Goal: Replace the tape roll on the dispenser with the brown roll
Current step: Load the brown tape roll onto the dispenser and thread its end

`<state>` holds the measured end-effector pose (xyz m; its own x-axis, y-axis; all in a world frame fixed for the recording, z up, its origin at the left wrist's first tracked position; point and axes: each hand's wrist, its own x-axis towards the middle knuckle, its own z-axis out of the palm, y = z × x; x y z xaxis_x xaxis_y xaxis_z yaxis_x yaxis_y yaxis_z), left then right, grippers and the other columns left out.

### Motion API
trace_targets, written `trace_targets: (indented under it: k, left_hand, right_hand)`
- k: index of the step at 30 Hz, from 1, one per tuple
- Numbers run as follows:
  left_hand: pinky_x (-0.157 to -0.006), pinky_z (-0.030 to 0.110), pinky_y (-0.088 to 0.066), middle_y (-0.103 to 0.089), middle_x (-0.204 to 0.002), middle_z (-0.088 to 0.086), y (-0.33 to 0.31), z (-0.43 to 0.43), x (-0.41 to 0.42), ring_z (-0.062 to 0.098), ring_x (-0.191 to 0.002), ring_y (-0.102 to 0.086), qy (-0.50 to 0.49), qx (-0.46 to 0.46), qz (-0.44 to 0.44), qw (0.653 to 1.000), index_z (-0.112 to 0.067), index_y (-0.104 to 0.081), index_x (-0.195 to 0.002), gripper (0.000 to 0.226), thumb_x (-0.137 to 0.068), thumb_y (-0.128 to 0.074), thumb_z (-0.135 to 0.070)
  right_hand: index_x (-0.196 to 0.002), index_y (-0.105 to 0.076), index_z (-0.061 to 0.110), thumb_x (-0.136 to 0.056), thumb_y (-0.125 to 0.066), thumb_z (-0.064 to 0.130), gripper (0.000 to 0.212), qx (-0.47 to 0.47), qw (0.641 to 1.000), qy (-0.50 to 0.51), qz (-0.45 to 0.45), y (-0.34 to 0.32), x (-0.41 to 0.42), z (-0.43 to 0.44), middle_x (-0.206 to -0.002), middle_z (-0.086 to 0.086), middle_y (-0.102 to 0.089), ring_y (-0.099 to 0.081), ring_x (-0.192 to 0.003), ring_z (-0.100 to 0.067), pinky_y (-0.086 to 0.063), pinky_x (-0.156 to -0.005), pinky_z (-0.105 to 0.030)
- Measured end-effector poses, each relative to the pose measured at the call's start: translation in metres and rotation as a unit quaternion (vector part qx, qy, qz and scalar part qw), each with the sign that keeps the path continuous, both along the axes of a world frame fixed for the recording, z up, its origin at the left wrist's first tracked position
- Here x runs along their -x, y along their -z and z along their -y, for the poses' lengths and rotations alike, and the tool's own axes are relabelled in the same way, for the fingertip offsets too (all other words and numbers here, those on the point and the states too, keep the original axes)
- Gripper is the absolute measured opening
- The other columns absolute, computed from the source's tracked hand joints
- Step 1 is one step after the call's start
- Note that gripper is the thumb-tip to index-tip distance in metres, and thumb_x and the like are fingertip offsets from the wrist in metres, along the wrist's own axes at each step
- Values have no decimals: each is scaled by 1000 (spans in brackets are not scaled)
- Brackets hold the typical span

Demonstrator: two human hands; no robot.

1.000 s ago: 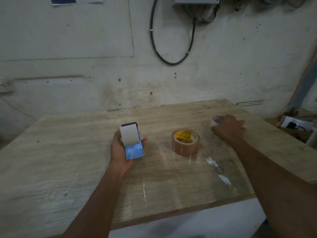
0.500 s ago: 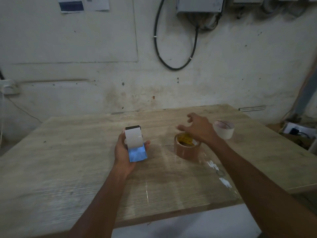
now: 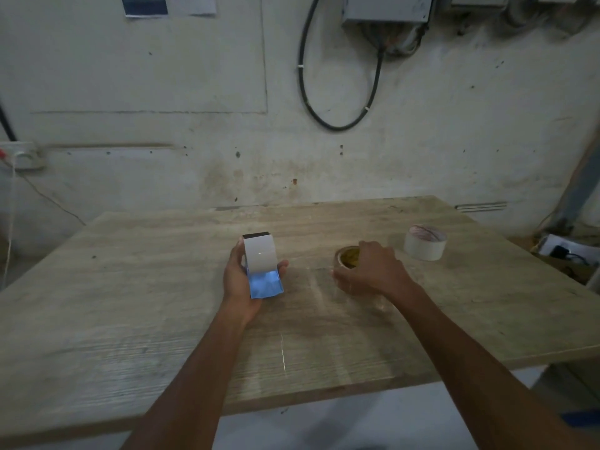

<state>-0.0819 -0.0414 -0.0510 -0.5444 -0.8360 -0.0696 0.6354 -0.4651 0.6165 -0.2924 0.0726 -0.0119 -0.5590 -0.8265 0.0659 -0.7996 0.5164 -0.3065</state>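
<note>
Left hand (image 3: 242, 280) wrapped around dispenser (image 3: 262, 266). Right hand (image 3: 370, 272) curled over brown roll (image 3: 346, 256) on tabletop (image 3: 130, 303). Light, stiff, probably smooth; best gripped around outer edge.

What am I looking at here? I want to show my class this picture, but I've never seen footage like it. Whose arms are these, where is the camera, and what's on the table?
There is no machine: these are a person's two bare arms. The single camera sits on the person's head and looks forward and down, so you see what they see. The left hand holds a tape dispenser, white on top and blue below, just above a wooden table. The right hand is closed around a brown tape roll lying flat on the table. A white roll stands apart, further right. Behind is a stained wall with a looped black cable.
</note>
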Motion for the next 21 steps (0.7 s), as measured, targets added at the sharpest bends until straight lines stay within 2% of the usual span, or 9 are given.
trace_targets:
  k: [4,7,9,11,13,15,19,21]
  left_hand:
    - [-73,39,-61,-64,-99,8,-4,-3,0,23,-76,-68,1,-6,-12,1000,-11,-65,-108,39,-98,-48,-45]
    - [-75,39,-61,-63,-99,8,-6,-5,0,22,-79,-65,-3,-9,-10,1000,-10,-62,-113,40,-99,-47,-45]
    - [-76,40,-60,-64,-98,8,-7,-6,-1,22,-77,-66,-3,-10,-9,1000,-11,-64,-108,39,-99,-47,-45]
    - [-78,40,-58,-64,-96,7,-8,-8,0,22,-75,-67,-4,-8,-8,1000,-12,-66,-104,39,-99,-47,-45]
    - [-75,40,-60,-64,-97,8,-8,-8,0,22,-77,-65,-7,-3,-8,1000,-11,-65,-106,39,-99,-47,-45]
    - [-75,39,-60,-63,-98,9,-8,-7,0,22,-77,-66,-6,4,-4,1000,-10,-64,-110,41,-98,-48,-46]
    - [-76,40,-60,-66,-94,11,-7,-7,-1,23,-69,-71,-2,-3,-4,1000,-9,-64,-110,44,-97,-49,-48]
    - [-77,41,-59,-67,-95,10,-6,-7,-1,24,-71,-71,-7,-1,-3,1000,-10,-66,-109,42,-97,-50,-48]
  right_hand:
    - [-143,-44,9,-75,-70,71,96,0,1000,14,17,0,0,2,-145,-18,-46,-44,-132,-36,-45,-102,-43]
    - [-131,-55,9,-68,-75,73,91,18,999,24,31,-2,2,2,-132,-15,-56,-55,-119,-31,-52,-90,-39]
    - [-121,-61,9,-66,-76,73,86,54,997,26,40,-4,3,3,-122,-13,-63,-60,-111,-29,-53,-84,-37]
    - [-119,-63,8,-68,-77,72,83,127,989,30,62,-3,4,3,-119,-13,-66,-63,-108,-28,-51,-79,-32]
    - [-126,-62,10,-68,-79,70,85,224,966,27,124,0,1,3,-122,-10,-67,-64,-107,-25,-48,-78,-29]
    - [-129,-63,15,-63,-81,70,88,304,930,12,206,4,-4,4,-122,-5,-68,-65,-103,-19,-53,-77,-29]
    - [-132,-63,22,-50,-83,72,98,364,866,-13,343,14,-9,9,-124,-2,-70,-67,-109,-20,-60,-92,-45]
    - [-132,-63,22,-50,-87,67,97,382,841,-12,382,18,-12,16,-124,-3,-70,-68,-110,-19,-60,-93,-46]
